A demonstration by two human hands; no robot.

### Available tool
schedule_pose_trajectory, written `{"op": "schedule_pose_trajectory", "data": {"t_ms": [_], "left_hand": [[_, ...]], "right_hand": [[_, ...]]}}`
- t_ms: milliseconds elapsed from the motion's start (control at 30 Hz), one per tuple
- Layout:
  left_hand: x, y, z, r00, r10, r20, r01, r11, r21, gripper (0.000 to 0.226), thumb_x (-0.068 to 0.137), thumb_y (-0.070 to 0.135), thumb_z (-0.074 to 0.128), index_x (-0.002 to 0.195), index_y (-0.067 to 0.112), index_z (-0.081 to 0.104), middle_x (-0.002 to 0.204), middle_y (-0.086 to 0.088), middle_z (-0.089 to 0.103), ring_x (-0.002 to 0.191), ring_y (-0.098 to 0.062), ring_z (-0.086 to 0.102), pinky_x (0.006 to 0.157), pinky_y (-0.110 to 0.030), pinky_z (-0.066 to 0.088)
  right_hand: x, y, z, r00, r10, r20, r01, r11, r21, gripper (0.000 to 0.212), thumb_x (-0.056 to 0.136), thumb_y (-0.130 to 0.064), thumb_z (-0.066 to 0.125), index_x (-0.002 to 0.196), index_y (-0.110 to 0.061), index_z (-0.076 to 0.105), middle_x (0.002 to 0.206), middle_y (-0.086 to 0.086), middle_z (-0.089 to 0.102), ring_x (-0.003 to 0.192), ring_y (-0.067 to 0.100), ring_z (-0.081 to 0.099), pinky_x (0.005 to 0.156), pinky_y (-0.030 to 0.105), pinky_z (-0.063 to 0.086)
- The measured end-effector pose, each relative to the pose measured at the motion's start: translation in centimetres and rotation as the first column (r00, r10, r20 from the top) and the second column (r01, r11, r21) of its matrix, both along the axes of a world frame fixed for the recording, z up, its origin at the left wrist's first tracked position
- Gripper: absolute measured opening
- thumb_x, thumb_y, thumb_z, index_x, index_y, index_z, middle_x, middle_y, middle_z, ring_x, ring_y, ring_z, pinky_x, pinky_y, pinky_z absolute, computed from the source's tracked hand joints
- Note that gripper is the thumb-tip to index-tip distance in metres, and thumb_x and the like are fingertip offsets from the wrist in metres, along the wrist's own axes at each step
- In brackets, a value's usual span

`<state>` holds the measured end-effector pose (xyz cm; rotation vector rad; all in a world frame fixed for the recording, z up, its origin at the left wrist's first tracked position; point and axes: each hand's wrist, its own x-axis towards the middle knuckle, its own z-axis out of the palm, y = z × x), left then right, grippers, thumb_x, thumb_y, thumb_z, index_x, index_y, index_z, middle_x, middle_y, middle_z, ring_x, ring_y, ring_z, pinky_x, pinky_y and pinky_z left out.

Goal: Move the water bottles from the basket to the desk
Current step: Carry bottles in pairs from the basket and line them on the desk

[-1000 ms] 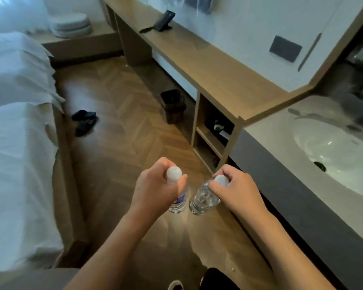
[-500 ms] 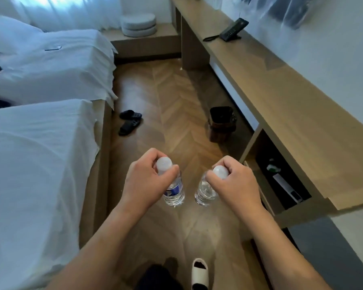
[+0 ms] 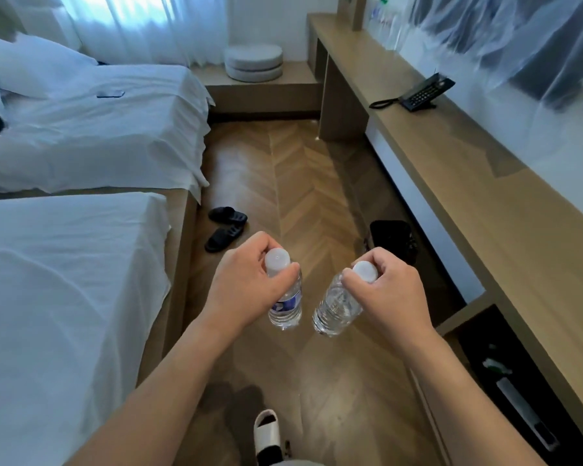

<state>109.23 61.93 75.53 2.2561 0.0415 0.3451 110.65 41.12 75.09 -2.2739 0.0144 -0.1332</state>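
Note:
My left hand (image 3: 246, 287) grips a clear water bottle (image 3: 286, 306) with a white cap and a blue label, holding it by the neck above the floor. My right hand (image 3: 386, 290) grips a second clear water bottle (image 3: 334, 309) by its white-capped neck, tilted slightly to the left. Both bottles hang side by side, a little apart, in mid-air. The long wooden desk (image 3: 478, 203) runs along the right wall, to the right of my right hand. No basket is in view.
A black telephone (image 3: 424, 94) sits on the desk further back. A dark bin (image 3: 392, 238) stands on the floor under the desk edge. Two white beds (image 3: 64, 264) fill the left side. Black slippers (image 3: 226, 228) lie on the herringbone floor. Open shelves (image 3: 515, 395) sit below the desk at right.
The view has swung left, away from the sink, and now looks along the room. Both hands still hold their bottles and have drawn slightly further apart.

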Motion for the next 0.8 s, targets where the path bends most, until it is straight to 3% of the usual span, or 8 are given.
{"op": "schedule_pose_trajectory", "data": {"t_ms": [133, 233, 333, 567, 800], "left_hand": [[6.8, 3.2, 0.5, 1.0, -0.012, 0.012, 0.012, 1.0, 0.027, 0.025, 0.076, 0.04, 0.078, 0.083, 0.026, 0.058, 0.071, 0.011, 0.063, 0.067, -0.006, 0.061, 0.055, -0.015, 0.045], [11.3, 4.7, 0.2, 1.0, 0.0, -0.005, 0.0, 1.0, -0.005, 0.023, 0.077, 0.038, 0.077, 0.084, 0.026, 0.059, 0.073, 0.011, 0.064, 0.069, -0.007, 0.062, 0.057, -0.017, 0.049], [16.3, 5.6, -0.3, 0.999, 0.031, -0.034, -0.032, 0.999, -0.037, 0.022, 0.075, 0.034, 0.077, 0.079, 0.025, 0.058, 0.07, 0.011, 0.063, 0.067, -0.008, 0.061, 0.057, -0.016, 0.045], [28.3, 7.4, -0.4, 0.997, 0.056, -0.059, -0.055, 0.998, 0.027, 0.022, 0.075, 0.036, 0.076, 0.079, 0.024, 0.058, 0.069, 0.009, 0.063, 0.068, -0.009, 0.062, 0.056, -0.023, 0.05], [38.8, 9.4, 0.9, 0.99, 0.13, -0.051, -0.134, 0.986, -0.097, 0.024, 0.076, 0.026, 0.08, 0.075, 0.02, 0.057, 0.062, 0.01, 0.061, 0.056, 0.0, 0.055, 0.051, -0.012, 0.043]], "right_hand": [[6.5, 3.3, 0.2, 0.999, -0.01, 0.03, 0.01, 1.0, 0.016, 0.02, 0.075, -0.035, 0.071, 0.075, -0.017, 0.061, 0.069, -0.007, 0.063, 0.068, 0.014, 0.063, 0.06, 0.042, 0.057], [10.5, 4.8, 0.1, 1.0, -0.013, 0.016, 0.012, 0.999, 0.032, 0.019, 0.076, -0.038, 0.07, 0.075, -0.022, 0.061, 0.07, -0.009, 0.063, 0.069, 0.011, 0.063, 0.058, 0.036, 0.058], [15.6, 5.6, -0.5, 0.999, -0.035, -0.032, 0.037, 0.998, 0.055, 0.019, 0.075, -0.036, 0.069, 0.073, -0.02, 0.06, 0.07, -0.006, 0.065, 0.068, 0.012, 0.063, 0.061, 0.039, 0.057], [29.2, 6.9, -1.2, 0.999, 0.02, -0.051, -0.017, 0.998, 0.061, 0.02, 0.072, -0.036, 0.069, 0.069, -0.019, 0.058, 0.068, -0.006, 0.066, 0.066, 0.013, 0.063, 0.061, 0.042, 0.056], [40.3, 8.9, 0.2, 0.999, 0.043, -0.011, -0.043, 0.997, 0.063, 0.022, 0.074, -0.033, 0.071, 0.072, -0.015, 0.058, 0.069, -0.005, 0.064, 0.067, 0.014, 0.062, 0.061, 0.041, 0.054]]}}
